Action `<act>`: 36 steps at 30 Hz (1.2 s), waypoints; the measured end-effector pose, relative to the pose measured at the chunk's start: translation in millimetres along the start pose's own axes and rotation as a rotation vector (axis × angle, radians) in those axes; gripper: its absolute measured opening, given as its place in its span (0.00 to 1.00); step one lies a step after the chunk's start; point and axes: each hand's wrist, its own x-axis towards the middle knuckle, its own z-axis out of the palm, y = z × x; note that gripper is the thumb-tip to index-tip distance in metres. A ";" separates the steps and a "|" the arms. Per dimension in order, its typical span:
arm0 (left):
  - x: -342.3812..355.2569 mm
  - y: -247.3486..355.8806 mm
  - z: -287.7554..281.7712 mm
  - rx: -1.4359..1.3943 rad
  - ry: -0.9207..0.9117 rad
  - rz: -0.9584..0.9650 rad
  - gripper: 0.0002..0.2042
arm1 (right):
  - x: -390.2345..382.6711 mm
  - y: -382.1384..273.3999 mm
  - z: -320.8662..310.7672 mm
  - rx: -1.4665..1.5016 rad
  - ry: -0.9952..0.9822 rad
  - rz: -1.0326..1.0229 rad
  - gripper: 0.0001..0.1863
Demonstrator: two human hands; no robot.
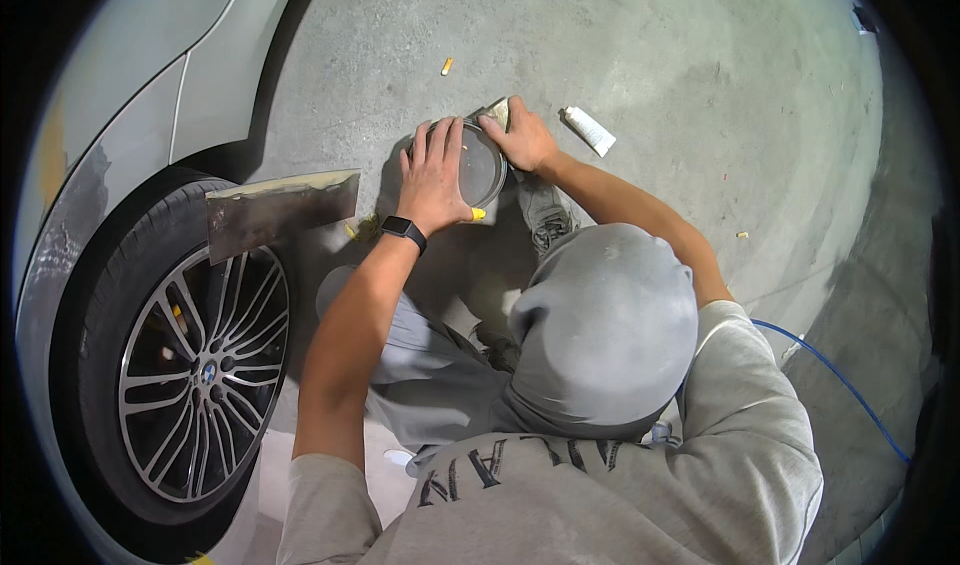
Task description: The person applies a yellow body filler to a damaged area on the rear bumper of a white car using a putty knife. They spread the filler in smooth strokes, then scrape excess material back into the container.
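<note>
A round can with a grey top (482, 170) stands on the floor in front of me. My left hand (434, 177), a dark watch on its wrist, lies over the left side of the can with its fingers stretched along the top. A small yellow piece (478, 213) shows by its thumb; its kind is not clear. My right hand (522, 137) grips the far right rim, thumb over the edge. Beside its thumb is a pale, crusted flat piece (496, 111), partly hidden. Right of that hand lies a white tube (590, 131) with a black cap.
At left stands a grey car (135, 115) with its wheel (205, 365). A flat plate with a beige crusted edge (285, 210) juts out by the tyre. My shoe (545, 215) is close behind the can. A blue hose (840, 375) runs at right; cigarette butts (447, 66) dot the floor.
</note>
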 end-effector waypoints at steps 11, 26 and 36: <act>-17.1 18.0 11.5 -0.005 0.066 -0.206 0.62 | -24.2 -17.7 -3.3 -0.072 0.044 0.127 0.45; -12.3 21.7 11.7 -0.006 0.037 -0.226 0.64 | -5.8 13.4 16.1 0.050 -0.072 -0.001 0.42; -16.9 36.1 13.5 -0.026 0.182 -0.356 0.66 | -19.5 -3.7 -8.2 -0.088 -0.018 0.118 0.45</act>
